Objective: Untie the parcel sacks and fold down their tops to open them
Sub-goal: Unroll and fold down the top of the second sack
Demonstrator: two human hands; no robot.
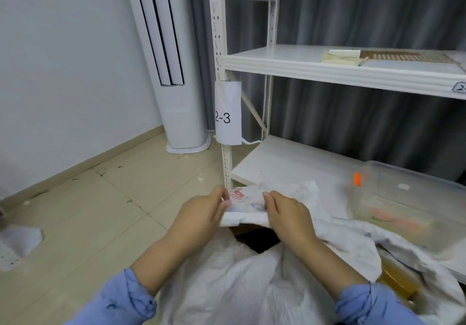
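A white woven parcel sack (227,281) stands on the floor right in front of me, its mouth gaping dark in the middle. Its far rim (254,206) with red print is folded outward into a flat band. My left hand (201,213) pinches the left end of that band. My right hand (285,213) grips the band a little to the right, fingers curled over its edge. Brown parcels show inside the sack at the lower right (396,281).
A white metal rack (327,69) stands behind the sack, with a paper label "2-3" (228,115) on its post. A clear plastic box (408,206) sits on the low shelf at right. A white floor air conditioner (176,72) stands in the corner.
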